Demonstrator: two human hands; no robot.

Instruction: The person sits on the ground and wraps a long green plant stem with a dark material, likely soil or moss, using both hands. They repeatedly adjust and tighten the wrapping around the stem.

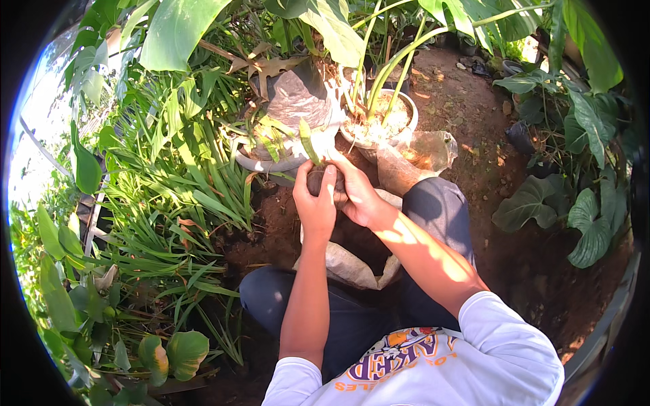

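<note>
Between my two hands is a small plant with a round, dark root ball (316, 178), its short green leaf (306, 141) pointing up and away from me. My left hand (316, 205) grips the ball from the left, thumb laid over the top. From the right, my right hand (358, 189) cups it, with its fingertips hidden behind. Whether the ball is bare soil or wrapped, I cannot tell. Below my hands, between my knees, stands an open whitish sack (341, 264) with dark soil (363, 241) inside.
A grey round pot (264, 165) with small leafy plants stands just beyond my hands. To its right are a white pot (412, 119) with thick stems and a clear plastic bag (439, 152). Dense strap-leaved plants (203, 203) crowd the left; broad-leaved plants (589, 223) grow at right.
</note>
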